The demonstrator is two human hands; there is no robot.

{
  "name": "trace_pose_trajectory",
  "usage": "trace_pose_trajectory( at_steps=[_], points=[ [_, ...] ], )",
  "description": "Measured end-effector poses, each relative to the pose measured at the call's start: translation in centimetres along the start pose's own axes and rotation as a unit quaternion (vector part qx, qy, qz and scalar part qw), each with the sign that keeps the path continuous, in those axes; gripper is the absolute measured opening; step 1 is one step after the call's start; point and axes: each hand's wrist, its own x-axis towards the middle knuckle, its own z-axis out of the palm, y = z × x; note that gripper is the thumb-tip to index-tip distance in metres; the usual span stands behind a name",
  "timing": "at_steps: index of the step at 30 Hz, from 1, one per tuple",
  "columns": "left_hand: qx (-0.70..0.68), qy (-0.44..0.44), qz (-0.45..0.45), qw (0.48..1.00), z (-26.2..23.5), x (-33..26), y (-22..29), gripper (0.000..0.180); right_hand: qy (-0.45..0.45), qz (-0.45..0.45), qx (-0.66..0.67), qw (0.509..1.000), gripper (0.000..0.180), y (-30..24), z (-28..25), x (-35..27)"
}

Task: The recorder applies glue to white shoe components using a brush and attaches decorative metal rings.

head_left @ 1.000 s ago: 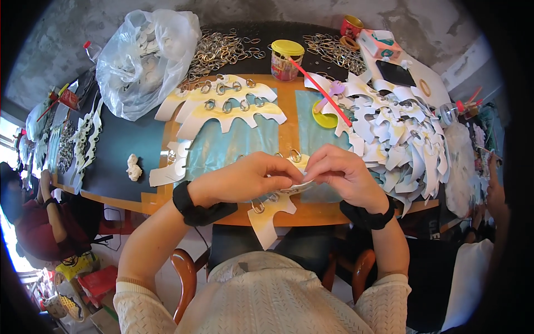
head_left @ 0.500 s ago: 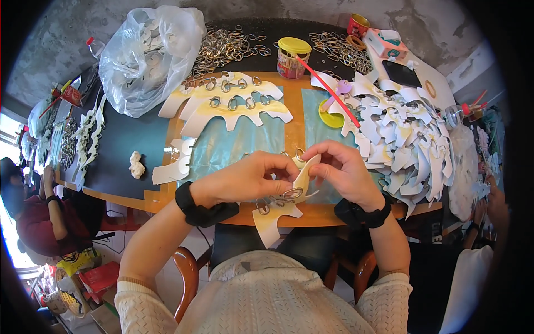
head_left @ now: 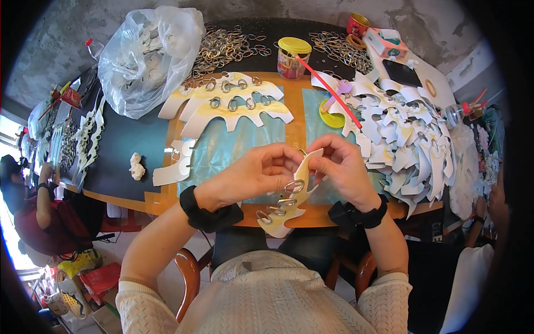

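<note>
At the frame's centre, the left hand (head_left: 253, 175) and right hand (head_left: 339, 167) pinch a scalloped card (head_left: 289, 197) between closed fingers, apparently mid-way through fitting metal rings (head_left: 293, 186). The next ring likely needs steady fingertip pressure at the card's upper edge.

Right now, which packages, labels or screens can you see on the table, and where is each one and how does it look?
Jar: far middle of the table, round, yellow lid, colourful printed label.
Plastic bag: far left, large, clear, crumpled, holding pale card pieces.
Tin: far right, small, round, red with a gold rim.
Box: beside the tin, pink and teal.
Flat black device: right of the box, screen dark.
</note>
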Motion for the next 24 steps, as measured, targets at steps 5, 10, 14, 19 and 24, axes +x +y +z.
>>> trace_pose_trajectory(
  at_steps=[5, 10, 14, 19, 24],
  points=[
    [0.018, -0.029, -0.014, 0.999, -0.8, -0.3, -0.6, 0.023, 0.017, -0.014, 0.000, 1.000, 0.015, 0.2, 0.2, -0.2],
    [0.045, -0.032, 0.043, 0.998, -0.5, -0.5, -1.0, 0.017, 0.008, -0.018, -0.006, 1.000, 0.015, 0.2, 0.3, -0.1],
    [0.007, 0.019, -0.005, 1.000, 0.1, -0.5, -0.2, 0.013, 0.004, -0.009, -0.019, 1.000, 0.015, 0.2, 0.1, -0.2],
    [0.004, -0.004, -0.023, 1.000, -0.4, -0.5, -0.9, 0.018, -0.002, -0.015, -0.018, 1.000, 0.016, 0.2, 0.3, -0.1],
    [0.028, 0.064, 0.010, 0.998, -0.5, -0.7, -1.0, 0.010, -0.005, 0.031, 0.032, 0.999, 0.019, -0.1, -0.3, -0.6]
  ],
)
